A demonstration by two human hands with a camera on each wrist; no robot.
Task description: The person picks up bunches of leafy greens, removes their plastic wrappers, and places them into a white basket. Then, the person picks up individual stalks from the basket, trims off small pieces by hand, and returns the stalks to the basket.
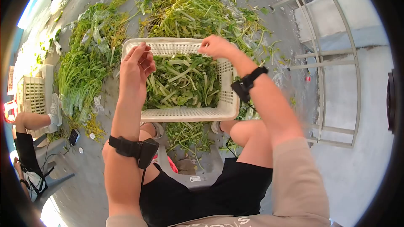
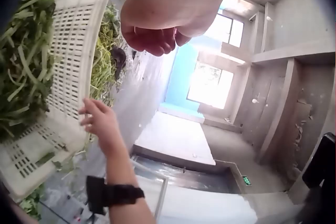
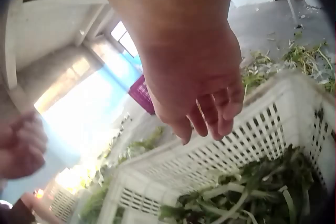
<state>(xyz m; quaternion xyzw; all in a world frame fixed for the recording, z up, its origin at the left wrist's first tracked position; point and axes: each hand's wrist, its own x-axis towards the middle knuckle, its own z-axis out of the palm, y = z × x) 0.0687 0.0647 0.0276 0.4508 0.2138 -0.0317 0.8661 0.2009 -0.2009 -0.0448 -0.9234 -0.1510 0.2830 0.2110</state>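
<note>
Left hand (image 1: 139, 62) and right hand (image 1: 216, 47), both released (fingers loosely bent), hover at the white basket (image 1: 191, 115) holding greens (image 1: 185, 82).

At right stands a metal rack (image 1: 357, 75); at far left, a second person (image 1: 31, 122) sits near a dark device (image 1: 74, 137) on the grey floor (image 1: 90, 176).

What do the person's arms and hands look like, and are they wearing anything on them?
The left hand and right hand are bare, with no gloves. Each arm wears a black strap, one on the left and one on the right, with a boxy black gadget on it. A thin black cable hangs from the left one. The beige sleeves are short.
</note>
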